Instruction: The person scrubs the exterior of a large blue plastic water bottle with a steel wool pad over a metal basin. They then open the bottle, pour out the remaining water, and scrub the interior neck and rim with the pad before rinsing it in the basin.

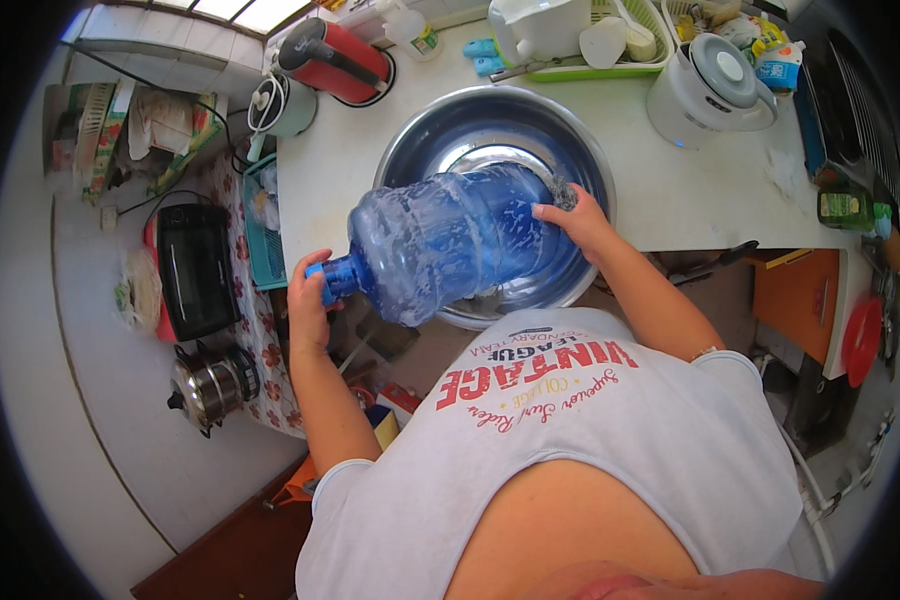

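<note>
A large blue plastic water-cooler bottle (450, 236), streaked with white suds, lies on its side over a wide stainless steel basin (412, 142). Its neck points left, past the basin's rim. My left hand (311, 300) is closed round the capped neck. At the bottle's base, my right hand (581, 225) holds a grey steel-wool scourer (562, 193), with the thumb resting on the blue wall. The bottle hides much of the basin's bottom.
A red electric kettle (337, 64) and a pump bottle (412, 34) stand behind the basin. A green dish rack (600, 71) holds white vessels; a white lidded appliance (701, 97) is right of it. A teal basket (266, 247) sits at the left edge, a dish-soap bottle (844, 208) at far right.
</note>
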### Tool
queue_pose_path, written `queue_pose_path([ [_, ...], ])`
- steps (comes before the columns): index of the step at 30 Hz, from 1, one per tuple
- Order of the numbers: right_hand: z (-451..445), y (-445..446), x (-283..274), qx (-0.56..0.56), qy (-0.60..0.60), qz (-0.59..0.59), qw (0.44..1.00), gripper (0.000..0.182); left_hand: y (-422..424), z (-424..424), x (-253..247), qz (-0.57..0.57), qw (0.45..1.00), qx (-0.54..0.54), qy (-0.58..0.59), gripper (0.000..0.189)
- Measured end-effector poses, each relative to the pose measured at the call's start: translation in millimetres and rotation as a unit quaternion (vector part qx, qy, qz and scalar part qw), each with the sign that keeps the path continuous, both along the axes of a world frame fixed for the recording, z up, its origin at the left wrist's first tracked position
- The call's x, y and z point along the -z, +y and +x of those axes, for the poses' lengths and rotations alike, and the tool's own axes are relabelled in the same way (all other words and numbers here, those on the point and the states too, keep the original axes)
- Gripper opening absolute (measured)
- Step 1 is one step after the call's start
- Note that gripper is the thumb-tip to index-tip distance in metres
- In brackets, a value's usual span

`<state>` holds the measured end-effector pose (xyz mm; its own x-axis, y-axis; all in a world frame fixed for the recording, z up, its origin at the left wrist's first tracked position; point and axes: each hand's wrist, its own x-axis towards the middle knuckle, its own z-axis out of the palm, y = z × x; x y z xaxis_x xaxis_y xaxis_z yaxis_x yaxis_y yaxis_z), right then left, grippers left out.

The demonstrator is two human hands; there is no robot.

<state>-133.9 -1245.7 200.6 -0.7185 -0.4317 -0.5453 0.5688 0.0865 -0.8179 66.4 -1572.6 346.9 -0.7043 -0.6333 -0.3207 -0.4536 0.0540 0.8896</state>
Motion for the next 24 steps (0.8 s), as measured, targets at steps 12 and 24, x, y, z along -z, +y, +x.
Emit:
queue_pose_path([
  [12, 17.4, -44.2, 5.1, -0.149, 0.555, 0.187, 0.796, 0.042, 13.4, -1.7, 7.0, -0.341, 0.937, 0.016, -0.066, 0.026],
  [24, -45.8, -73.1, 14.8, -0.192, 0.433, 0.219, 0.853, 0.034, 27.6, -6.6, 6.2, -0.398, 0.916, 0.014, -0.047, 0.021],
])
